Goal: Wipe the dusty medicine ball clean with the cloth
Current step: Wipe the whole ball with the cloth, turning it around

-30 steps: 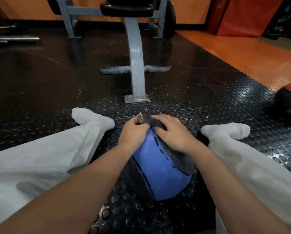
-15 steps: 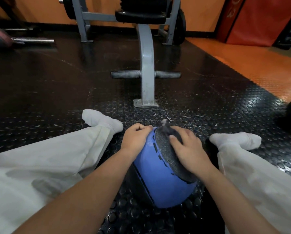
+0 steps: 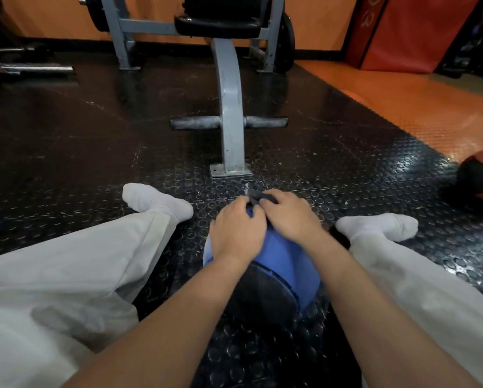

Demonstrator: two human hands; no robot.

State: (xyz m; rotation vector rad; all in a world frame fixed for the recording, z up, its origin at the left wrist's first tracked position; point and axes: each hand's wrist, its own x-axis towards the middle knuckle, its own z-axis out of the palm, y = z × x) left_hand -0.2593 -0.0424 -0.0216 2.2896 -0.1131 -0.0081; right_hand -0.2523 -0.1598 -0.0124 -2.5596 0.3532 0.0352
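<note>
The medicine ball (image 3: 279, 275) is sitting on the black studded floor (image 3: 346, 175) between the person's spread legs in pale trousers (image 3: 80, 261), close in under the forearms. Its near black panel is facing the camera and looking dull and greyish, though I cannot tell whether that is dust or only the finish; nothing is touching that panel now. Further up, the left hand (image 3: 236, 233) is lying over the top left of the ball, its grip bent round the far curve and seemingly bracing the ball; whether its fingertips are also nipping the cloth cannot be made out. The right hand (image 3: 290, 217) is resting on the top right with its grip curled down over the dark cloth (image 3: 255, 195), which is bunching up at the far top edge with a pale corner sticking out. Judging by this, the wipe is under way on the upper far side only; the near face, the flanks and the underside are probably waiting their turn, so the ball will likely need rolling. The blue panels in sight are looking fairly clean. Beyond the white socks (image 3: 156, 201), a grey bench frame (image 3: 230, 107) is standing, a red-and-black ball (image 3: 482, 177) is lying off to the right, and a red pad (image 3: 411, 32) is leaning by the wall.
</note>
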